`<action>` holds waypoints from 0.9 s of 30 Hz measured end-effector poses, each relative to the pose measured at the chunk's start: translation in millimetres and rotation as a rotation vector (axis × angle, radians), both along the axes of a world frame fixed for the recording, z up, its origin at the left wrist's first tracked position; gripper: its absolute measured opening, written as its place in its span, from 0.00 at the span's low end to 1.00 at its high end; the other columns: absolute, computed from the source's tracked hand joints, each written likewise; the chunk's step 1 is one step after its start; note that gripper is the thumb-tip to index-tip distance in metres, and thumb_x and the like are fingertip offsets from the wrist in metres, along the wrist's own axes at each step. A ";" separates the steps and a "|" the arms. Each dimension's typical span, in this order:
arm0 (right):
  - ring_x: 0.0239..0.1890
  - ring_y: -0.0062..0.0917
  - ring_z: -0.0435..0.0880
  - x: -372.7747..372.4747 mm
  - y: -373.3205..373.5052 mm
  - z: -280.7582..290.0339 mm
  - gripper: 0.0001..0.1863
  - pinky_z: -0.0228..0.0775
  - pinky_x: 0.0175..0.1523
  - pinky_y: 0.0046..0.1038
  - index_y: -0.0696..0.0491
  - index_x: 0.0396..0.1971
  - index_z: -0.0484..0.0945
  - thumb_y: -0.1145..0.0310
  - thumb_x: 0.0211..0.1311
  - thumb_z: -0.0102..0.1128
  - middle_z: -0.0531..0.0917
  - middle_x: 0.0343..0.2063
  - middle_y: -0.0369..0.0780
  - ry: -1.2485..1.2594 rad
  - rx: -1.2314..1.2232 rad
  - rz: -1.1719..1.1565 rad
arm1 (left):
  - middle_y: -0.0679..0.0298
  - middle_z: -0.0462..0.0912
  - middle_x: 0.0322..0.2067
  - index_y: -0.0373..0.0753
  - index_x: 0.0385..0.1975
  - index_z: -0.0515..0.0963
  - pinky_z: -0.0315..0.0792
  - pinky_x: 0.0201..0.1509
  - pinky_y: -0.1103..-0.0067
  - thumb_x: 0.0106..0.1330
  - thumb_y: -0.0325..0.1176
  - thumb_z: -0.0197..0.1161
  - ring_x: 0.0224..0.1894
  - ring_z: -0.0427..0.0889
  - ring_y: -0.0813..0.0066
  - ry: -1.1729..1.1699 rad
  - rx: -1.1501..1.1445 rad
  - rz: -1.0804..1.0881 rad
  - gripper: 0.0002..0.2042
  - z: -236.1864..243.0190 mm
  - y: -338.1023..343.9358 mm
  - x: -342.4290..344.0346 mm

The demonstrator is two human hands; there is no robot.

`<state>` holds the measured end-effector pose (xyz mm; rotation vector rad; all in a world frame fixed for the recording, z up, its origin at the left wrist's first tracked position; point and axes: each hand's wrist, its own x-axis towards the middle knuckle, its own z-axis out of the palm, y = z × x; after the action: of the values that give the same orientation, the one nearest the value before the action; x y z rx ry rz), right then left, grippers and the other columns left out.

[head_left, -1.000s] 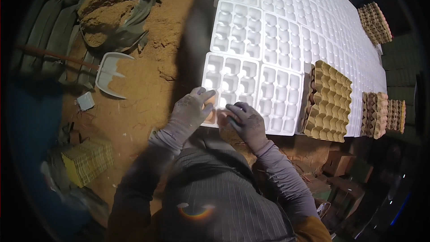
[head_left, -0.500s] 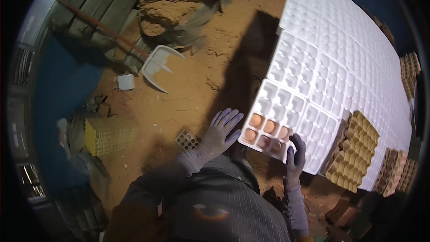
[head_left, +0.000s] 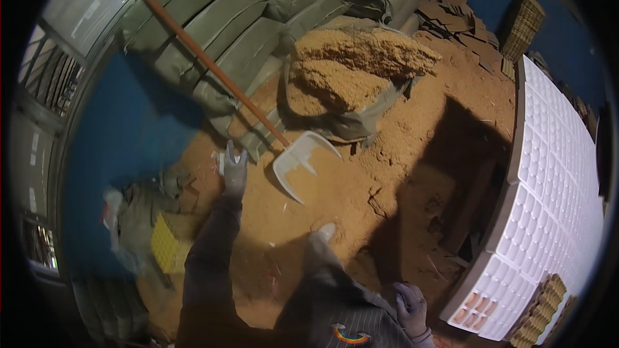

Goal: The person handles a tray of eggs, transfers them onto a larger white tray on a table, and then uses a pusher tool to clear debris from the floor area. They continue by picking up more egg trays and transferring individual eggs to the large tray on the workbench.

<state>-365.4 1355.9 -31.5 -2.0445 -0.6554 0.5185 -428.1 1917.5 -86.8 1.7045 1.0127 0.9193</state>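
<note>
My gloved left hand (head_left: 235, 171) reaches out forward and left with its fingers spread, over the floor near the shovel. A small white piece (head_left: 222, 164) shows partly behind its fingers, and I cannot tell whether they touch. Just right of the hand lies a shovel (head_left: 293, 161) with a pale scoop and a long wooden handle. My gloved right hand (head_left: 411, 306) is low beside my striped apron, fingers curled in, with nothing visible in them. Nearest to it, a white moulded tray (head_left: 454, 309) holds several brown eggs (head_left: 474, 309) in its near corner.
Beyond the shovel sits an open sack (head_left: 361, 129) of loose tan material. Full grey-green sacks (head_left: 238, 9) are stacked behind it. White trays (head_left: 548, 154) cover a long surface at right, with brown egg cartons (head_left: 538, 312) on it. A yellow stack (head_left: 171, 241) stands at left.
My view has swung left and farther ahead. The left hand has stretched forward, away from the trays toward the white piece and shovel. My right hand has drawn back from the eggs to my side.
</note>
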 end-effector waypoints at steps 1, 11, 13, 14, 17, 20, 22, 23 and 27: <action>0.43 0.39 0.81 -5.5 22.4 -8.9 0.15 0.73 0.50 0.35 0.56 0.44 0.81 0.76 0.55 0.59 0.83 0.39 0.45 -0.020 -0.034 -0.018 | 0.44 0.61 0.68 0.28 0.69 0.56 0.60 0.69 0.72 0.66 0.38 0.63 0.70 0.61 0.54 0.092 0.104 0.030 0.36 -6.6 65.0 3.7; 0.52 0.40 0.80 -69.1 144.4 -13.1 0.15 0.70 0.58 0.36 0.53 0.52 0.79 0.74 0.66 0.57 0.82 0.47 0.46 0.168 -0.160 -0.220 | 0.50 0.65 0.63 0.30 0.68 0.54 0.63 0.65 0.70 0.60 0.46 0.71 0.62 0.67 0.63 -0.412 0.108 0.307 0.44 14.3 385.0 163.6; 0.50 0.39 0.79 -85.5 147.4 -29.5 0.15 0.72 0.54 0.35 0.52 0.49 0.80 0.71 0.63 0.59 0.82 0.46 0.44 0.174 -0.240 -0.188 | 0.56 0.74 0.50 0.32 0.61 0.65 0.67 0.58 0.69 0.61 0.47 0.70 0.52 0.73 0.67 -0.403 -0.056 0.193 0.34 26.2 449.4 120.8; 0.43 0.39 0.81 -90.4 152.6 -33.4 0.14 0.73 0.48 0.35 0.52 0.45 0.81 0.71 0.59 0.61 0.83 0.38 0.43 0.128 -0.249 -0.229 | 0.59 0.75 0.45 0.33 0.57 0.69 0.68 0.54 0.70 0.63 0.47 0.68 0.47 0.73 0.68 -0.280 -0.124 0.192 0.30 26.8 452.3 113.8; 0.43 0.40 0.81 -102.8 171.5 -22.3 0.15 0.74 0.49 0.37 0.50 0.48 0.79 0.66 0.62 0.60 0.82 0.40 0.43 0.078 -0.307 -0.300 | 0.61 0.78 0.40 0.37 0.48 0.77 0.73 0.41 0.70 0.67 0.47 0.63 0.40 0.76 0.70 -0.337 -0.309 -0.005 0.20 8.2 321.6 117.1; 0.46 0.39 0.80 -114.0 187.1 -26.8 0.17 0.72 0.50 0.39 0.49 0.53 0.76 0.61 0.66 0.56 0.81 0.42 0.43 0.170 -0.344 -0.220 | 0.58 0.78 0.43 0.35 0.53 0.72 0.75 0.50 0.67 0.68 0.39 0.63 0.47 0.77 0.64 -0.461 -0.194 -0.468 0.19 11.3 347.7 4.0; 0.48 0.37 0.79 -126.4 186.9 -21.8 0.19 0.71 0.52 0.39 0.49 0.55 0.74 0.59 0.68 0.53 0.80 0.43 0.43 0.077 -0.252 -0.238 | 0.58 0.77 0.40 0.35 0.51 0.72 0.74 0.51 0.69 0.70 0.38 0.58 0.47 0.77 0.64 -0.241 -0.026 -0.305 0.16 57.3 196.1 49.5; 0.48 0.37 0.79 -136.8 185.5 -14.6 0.19 0.71 0.52 0.39 0.49 0.55 0.74 0.59 0.68 0.53 0.80 0.43 0.43 0.081 -0.246 -0.290 | 0.58 0.77 0.40 0.35 0.51 0.72 0.74 0.51 0.69 0.70 0.38 0.58 0.47 0.77 0.64 -0.243 -0.028 -0.357 0.16 70.2 185.1 53.1; 0.49 0.37 0.79 -176.3 150.3 -8.3 0.18 0.69 0.55 0.39 0.49 0.54 0.74 0.59 0.68 0.54 0.80 0.45 0.43 -0.094 -0.161 -0.380 | 0.58 0.77 0.34 0.33 0.46 0.76 0.72 0.51 0.74 0.69 0.34 0.53 0.40 0.77 0.69 -0.348 0.326 -0.861 0.13 83.8 141.6 65.1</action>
<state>-541.7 1506.2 -39.8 -2.2861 -0.2716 0.2605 -363.0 2059.1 -3.0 1.8941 -0.1415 0.7647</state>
